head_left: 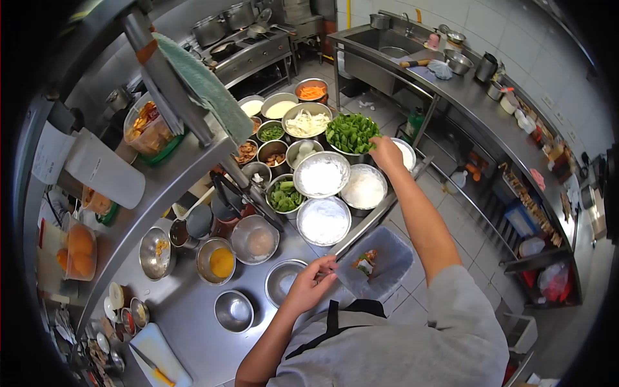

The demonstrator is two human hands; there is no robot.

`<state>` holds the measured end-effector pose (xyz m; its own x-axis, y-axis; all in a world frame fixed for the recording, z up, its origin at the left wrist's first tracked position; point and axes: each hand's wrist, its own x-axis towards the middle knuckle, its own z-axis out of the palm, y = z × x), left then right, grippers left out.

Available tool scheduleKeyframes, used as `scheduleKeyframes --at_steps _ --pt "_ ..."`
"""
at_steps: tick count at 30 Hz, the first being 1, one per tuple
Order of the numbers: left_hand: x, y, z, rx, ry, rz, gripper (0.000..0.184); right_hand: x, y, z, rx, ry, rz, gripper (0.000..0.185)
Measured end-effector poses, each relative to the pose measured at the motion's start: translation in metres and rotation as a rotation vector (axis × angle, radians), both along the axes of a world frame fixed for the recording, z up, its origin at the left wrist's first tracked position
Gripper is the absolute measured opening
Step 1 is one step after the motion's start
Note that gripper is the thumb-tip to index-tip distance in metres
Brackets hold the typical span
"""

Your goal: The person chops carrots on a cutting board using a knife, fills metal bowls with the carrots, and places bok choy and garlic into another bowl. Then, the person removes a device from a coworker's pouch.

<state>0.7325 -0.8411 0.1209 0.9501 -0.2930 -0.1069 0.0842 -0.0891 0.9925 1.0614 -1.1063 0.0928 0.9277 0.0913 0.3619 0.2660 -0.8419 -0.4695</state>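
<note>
My right hand (387,153) reaches out to a metal pot heaped with chopped leafy greens (351,132). Its fingers are closed on some leaves at the right edge of the heap. Nearer my body, my left hand (311,285) has its fingers loosely curled and apart, with nothing visible between them. Its fingertips are close to the rim of a translucent plastic container (390,261); whether they touch it I cannot tell. Food scraps (365,263) lie inside that container. Below my left hand is a metal bowl (284,280), partly covered by my forearm.
Pots of white powder (322,174), shredded white vegetable (307,120) and carrot strips (311,91) crowd the counter's far end. A bowl of beaten egg (222,261) stands left. A knife (152,363) lies on a white cutting board (161,355). A steel shelf (161,187) overhangs the left side.
</note>
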Motion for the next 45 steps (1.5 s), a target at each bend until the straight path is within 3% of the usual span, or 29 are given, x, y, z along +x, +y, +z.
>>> scheduleKeyframes --at_steps 2,4,8,12,14,18,21,27,32,35,37,38,39,42,45 --pt "-0.002 0.006 0.000 0.058 -0.064 0.039 0.041 0.026 0.007 -0.013 -0.096 -0.083 -0.105 0.019" --pt "-0.007 0.013 -0.003 0.051 -0.059 0.079 0.039 0.039 0.009 -0.011 -0.200 0.102 -0.065 0.012" --pt "-0.010 0.028 -0.006 0.033 -0.012 0.175 0.034 0.063 0.009 0.008 0.038 -0.067 0.026 0.012" --pt "-0.007 0.026 -0.014 -0.007 0.007 0.183 0.033 0.077 0.002 -0.005 0.047 -0.068 0.061 0.014" --pt "-0.006 0.023 -0.013 -0.022 0.004 0.182 0.031 0.081 0.000 -0.012 0.253 0.239 0.168 0.012" --pt "-0.006 0.024 -0.011 -0.039 0.010 0.181 0.030 0.074 0.003 -0.007 0.524 0.305 0.164 0.011" --pt "-0.004 0.027 -0.015 -0.021 -0.011 0.190 0.031 0.063 0.000 0.011 0.912 0.254 0.230 0.012" --pt "0.029 0.015 -0.008 0.050 -0.061 0.203 0.032 -0.001 0.003 0.079 0.927 0.239 0.458 0.009" --pt "0.067 0.002 0.007 -0.650 0.254 0.190 0.061 -0.106 0.031 0.113 0.914 0.332 0.806 0.008" --pt "0.067 0.009 -0.001 -0.897 0.336 0.113 0.053 -0.162 0.055 0.107 0.848 0.470 1.064 0.010" --pt "0.049 0.019 -0.014 -0.892 0.208 0.104 0.046 -0.197 0.075 0.096 1.006 0.482 1.116 0.033" --pt "0.036 0.013 0.007 -0.923 0.198 0.300 0.043 -0.212 0.086 0.092 1.158 0.510 1.088 0.042" --pt "0.026 0.018 0.009 -0.918 0.200 0.327 0.043 -0.215 0.087 0.082 1.078 0.559 1.097 0.068" --pt "0.005 0.034 0.017 -0.548 -0.020 0.577 0.045 -0.235 0.108 0.059 1.084 0.717 0.975 0.100" --pt "-0.019 0.046 0.022 -0.438 -0.154 0.681 0.049 -0.255 0.133 0.047 1.212 0.863 1.066 0.099"
